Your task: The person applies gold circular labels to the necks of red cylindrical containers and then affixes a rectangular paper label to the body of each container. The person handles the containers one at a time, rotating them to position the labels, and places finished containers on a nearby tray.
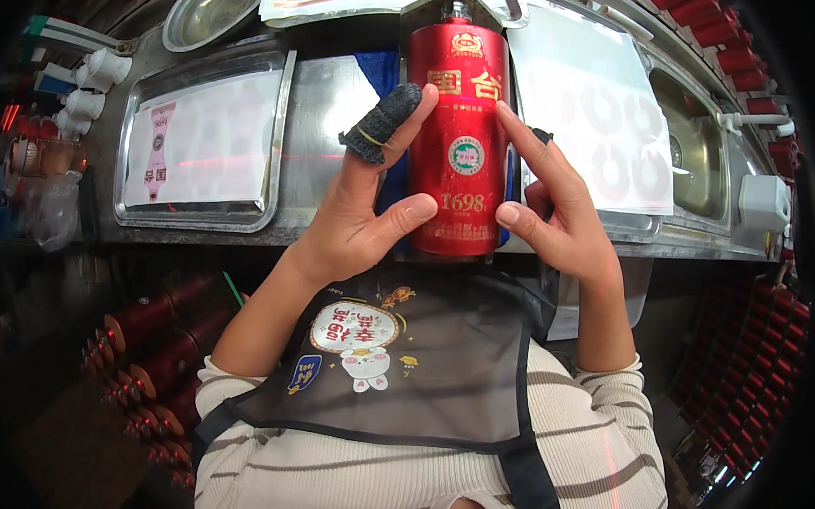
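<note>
A glossy red bottle [449, 175] with gold lettering and a round green-and-white emblem lies in front of me, its neck pointing away, on a blue cloth [382, 78]. My left hand [364, 193] rests along the bottle's left side, fingers stretched and thumb apart; a dark cloth cot bound with a band covers one finger. On the opposite side my right hand [560, 198] touches the bottle with its index fingertip and thumb, the other fingers partly curled behind. A dark covering shows on one of those fingers too. Neither hand wraps around the bottle.
To the left, a metal tray [284, 123] holds a sheet of printed decals [212, 145]. Pale transfer sheets [592, 110] lie to the right, beside a metal sink [694, 142]. A metal bowl [211, 17] stands at the back. Many red bottles [740, 367] are stacked on both sides.
</note>
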A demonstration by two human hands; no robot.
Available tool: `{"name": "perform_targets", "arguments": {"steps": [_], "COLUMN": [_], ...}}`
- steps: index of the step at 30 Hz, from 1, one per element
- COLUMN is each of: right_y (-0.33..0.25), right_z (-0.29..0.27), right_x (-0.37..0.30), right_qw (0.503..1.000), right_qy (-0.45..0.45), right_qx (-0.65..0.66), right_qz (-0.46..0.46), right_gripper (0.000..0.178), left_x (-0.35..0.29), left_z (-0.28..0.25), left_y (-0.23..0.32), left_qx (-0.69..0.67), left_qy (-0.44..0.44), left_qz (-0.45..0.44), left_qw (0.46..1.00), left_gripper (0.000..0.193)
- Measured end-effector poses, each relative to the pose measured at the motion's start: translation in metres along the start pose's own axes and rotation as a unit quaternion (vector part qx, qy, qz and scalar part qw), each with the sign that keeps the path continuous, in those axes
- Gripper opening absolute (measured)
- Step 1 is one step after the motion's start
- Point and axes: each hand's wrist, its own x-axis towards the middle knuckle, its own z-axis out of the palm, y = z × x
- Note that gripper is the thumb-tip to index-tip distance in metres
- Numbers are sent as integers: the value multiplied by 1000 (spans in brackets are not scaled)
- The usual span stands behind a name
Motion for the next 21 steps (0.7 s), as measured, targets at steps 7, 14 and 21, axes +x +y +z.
{"name": "perform_targets", "arguments": {"steps": [7,14,21], "right_y": [2,4,4], "right_z": [1,-2,2], "right_x": [4,5,4], "right_qw": [1000,999,1000], "right_qy": [-14,-20,-6], "right_qx": [-9,16,1], "right_qz": [-24,-31,-21], "right_gripper": [90,85,85], "left_x": [-5,-2,-1], "left_z": [10,6,11], "left_y": [-4,6,-3], "left_qx": [16,87,89], "left_qy": [22,32,49], "left_qz": [2,2,-12], "left_qw": [1000,996,995], "left_gripper": [81,83,83]}}
